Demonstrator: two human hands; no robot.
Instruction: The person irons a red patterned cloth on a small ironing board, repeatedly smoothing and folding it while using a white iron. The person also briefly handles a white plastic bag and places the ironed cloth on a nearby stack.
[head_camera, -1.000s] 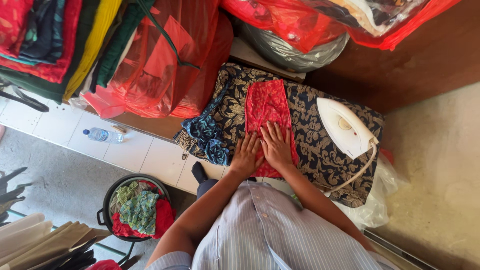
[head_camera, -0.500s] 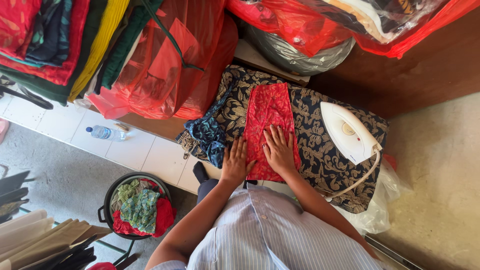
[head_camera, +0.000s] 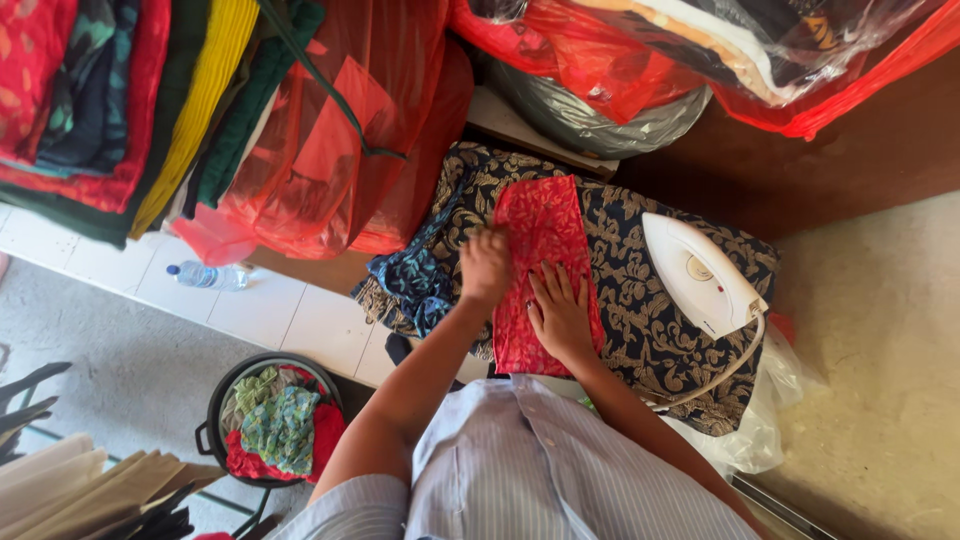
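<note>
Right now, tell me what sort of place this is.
Probably a small ironing or laundry workspace, maybe at home. A white iron rests on a cloth-covered ironing surface, both hands smooth a red cloth, and folded fabrics and bagged clothes lie around.

Both hands, left (head_camera: 487, 268) and right (head_camera: 560, 315), press flat on red cloth (head_camera: 540, 225) beside a white iron (head_camera: 697, 275).

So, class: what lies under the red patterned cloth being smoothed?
Under the red cloth lies a dark gold-patterned fabric, beside the white iron. Both hands, left and right, rest on it; the surface beneath is covered.
</note>
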